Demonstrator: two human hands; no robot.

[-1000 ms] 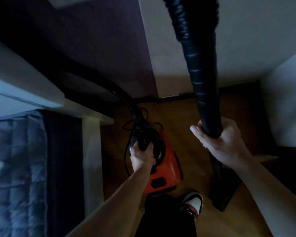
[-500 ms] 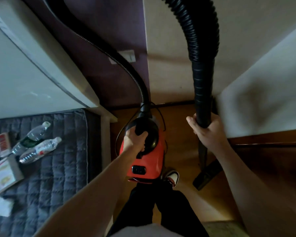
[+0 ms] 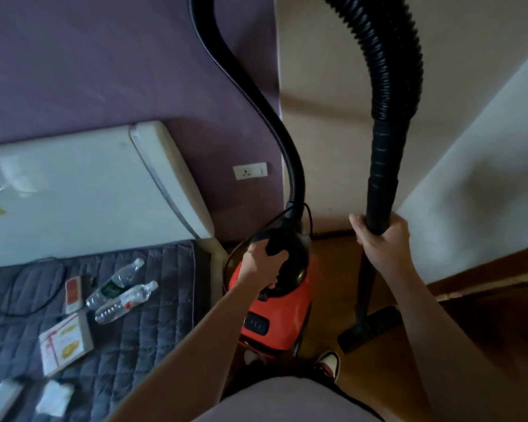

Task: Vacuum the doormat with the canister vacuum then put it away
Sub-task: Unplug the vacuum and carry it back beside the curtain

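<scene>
Gripping the red canister vacuum (image 3: 279, 318) by its top handle, the left hand (image 3: 261, 266) carries it; the right hand (image 3: 380, 242) clasps the black wand (image 3: 381, 178).

We're in a home bedroom: quilted grey bed (image 3: 141, 324) on the left, wall socket (image 3: 250, 171), wooden floor (image 3: 333, 269).

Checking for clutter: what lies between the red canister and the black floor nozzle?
Head view: bare wooden floor between canister and nozzle; a shoe sits just nearer.
</scene>
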